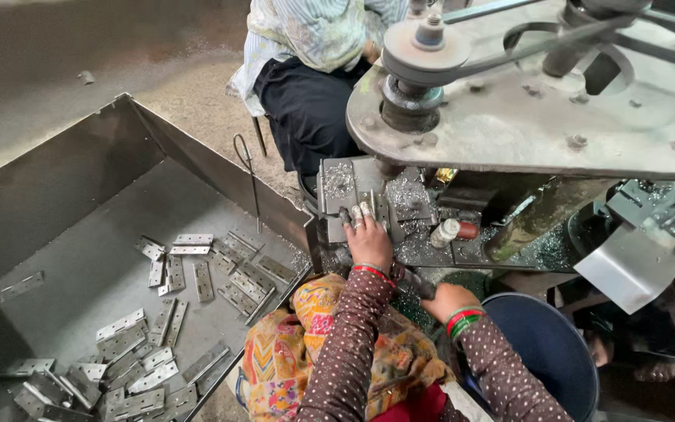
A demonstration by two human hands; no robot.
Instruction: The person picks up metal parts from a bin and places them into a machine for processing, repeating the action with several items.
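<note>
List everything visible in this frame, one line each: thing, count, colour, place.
hinges: many, grey metal, scattered in the bin
bin: one, grey sheet metal, left
machine plate: one, grey, top right, with pulley and belt
work block: one, grey, centre, strewn with metal shavings
bucket: one, dark blue, lower right
seated person: one, pale top, dark trousers, top centre
left hand: on the work block, red bangle
right hand: closed on a dark handle, red and green bangles

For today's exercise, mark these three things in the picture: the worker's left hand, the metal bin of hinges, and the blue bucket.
left hand [369, 242], head view, back of the hand.
metal bin [80, 180], head view, its slanted far wall.
blue bucket [544, 344], head view, inside near the rim.
</note>
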